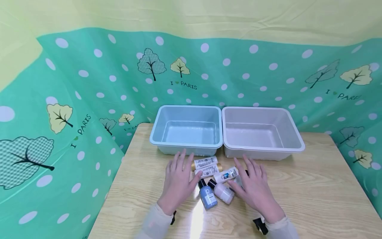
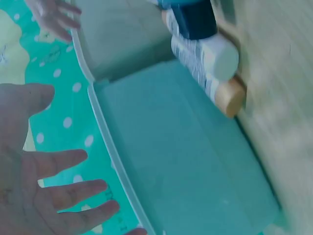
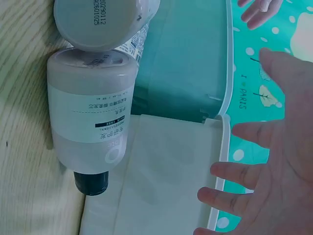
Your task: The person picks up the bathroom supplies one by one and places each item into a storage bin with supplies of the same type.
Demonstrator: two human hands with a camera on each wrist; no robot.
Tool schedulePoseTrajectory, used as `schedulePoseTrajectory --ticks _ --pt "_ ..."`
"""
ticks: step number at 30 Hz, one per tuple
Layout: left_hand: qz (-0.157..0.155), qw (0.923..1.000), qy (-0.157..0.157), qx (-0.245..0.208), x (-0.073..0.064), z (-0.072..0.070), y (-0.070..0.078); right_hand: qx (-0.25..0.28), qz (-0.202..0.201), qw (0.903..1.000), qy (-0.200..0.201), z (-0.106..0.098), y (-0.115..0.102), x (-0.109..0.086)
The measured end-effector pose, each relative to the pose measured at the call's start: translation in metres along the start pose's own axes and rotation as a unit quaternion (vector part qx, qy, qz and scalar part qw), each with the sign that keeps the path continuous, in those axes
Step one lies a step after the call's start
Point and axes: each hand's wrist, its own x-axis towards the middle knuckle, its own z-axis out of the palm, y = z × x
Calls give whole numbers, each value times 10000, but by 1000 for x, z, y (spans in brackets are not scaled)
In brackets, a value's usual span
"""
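Note:
My left hand (image 1: 178, 181) hovers left of a small pile of bottles, its fingers spread and holding nothing. Over the pile's right side is my right hand (image 1: 256, 188), fingers also spread and empty. Between the hands lie two white tubes with gold caps (image 1: 206, 162), a white bottle with a blue picture (image 1: 226, 174), a blue bottle with a black cap (image 1: 208, 197) and a pale pink bottle with a black cap (image 1: 224, 193). A translucent black-capped bottle (image 3: 90, 112) lies nearest my right hand, partly hidden by it in the head view.
Behind the pile a light blue bin (image 1: 186, 145) and a light grey bin (image 1: 265, 149) stand side by side on the wooden table (image 1: 322, 186). A green dotted cloth (image 1: 238, 71) hangs behind and along the sides.

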Motion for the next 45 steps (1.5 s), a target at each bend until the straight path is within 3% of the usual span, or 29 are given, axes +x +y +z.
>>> schedulePoseTrajectory --ticks 5,10,22,29,38,45 --pt "10 9979 602 -232 10 -9 -21 287 177 9994 13 1 2 -2" --pt "-108 9953 925 -248 17 -16 -42 542 347 9979 38 3 4 -5" --pt "-519 9900 1183 -565 25 -28 -85 1017 710 9922 -155 10 10 -12" --pt "-1103 9850 1089 -754 32 -31 -109 1324 833 9876 -122 15 15 -14" --pt "-1547 9791 845 -1011 38 -27 -131 1994 1596 9668 23 21 18 -17" --pt "-1770 9747 717 -1163 41 -27 -140 2262 2753 9340 -250 29 21 -19"
